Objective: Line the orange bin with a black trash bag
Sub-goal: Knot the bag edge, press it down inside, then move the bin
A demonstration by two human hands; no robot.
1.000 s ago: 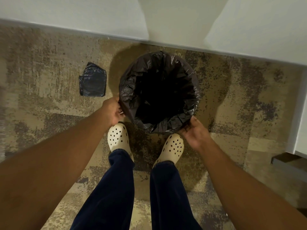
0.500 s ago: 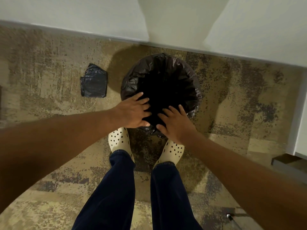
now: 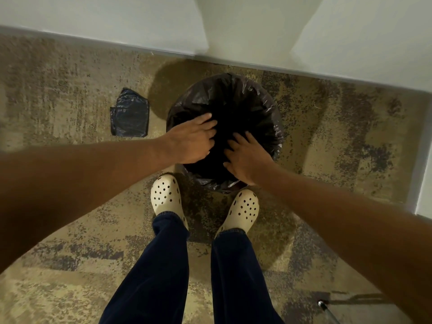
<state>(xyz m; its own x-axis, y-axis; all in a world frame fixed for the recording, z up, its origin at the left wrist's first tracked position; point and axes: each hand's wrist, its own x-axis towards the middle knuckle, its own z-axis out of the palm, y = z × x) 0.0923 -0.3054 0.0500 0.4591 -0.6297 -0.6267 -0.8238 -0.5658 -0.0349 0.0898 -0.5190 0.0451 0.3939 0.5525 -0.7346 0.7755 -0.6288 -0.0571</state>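
Note:
A black trash bag (image 3: 236,94) covers the round bin on the carpet in front of my feet; its edge is folded over the rim all the way round, so none of the orange bin shows. My left hand (image 3: 191,141) lies palm down over the near left of the bin's mouth, fingers spread and pointing into the dark opening. My right hand (image 3: 247,157) lies palm down beside it over the near right part, fingers apart. Neither hand grips anything that I can see.
A folded black bag (image 3: 129,113) lies flat on the carpet left of the bin. A white wall (image 3: 117,19) runs close behind the bin, with another wall edge (image 3: 423,160) at the right. A thin metal rod tip (image 3: 323,305) shows at the bottom right.
A second ago my hands held the bag at the outer sides of the rim; they have moved up and inward over the bin's mouth, and have since reached slightly further in.

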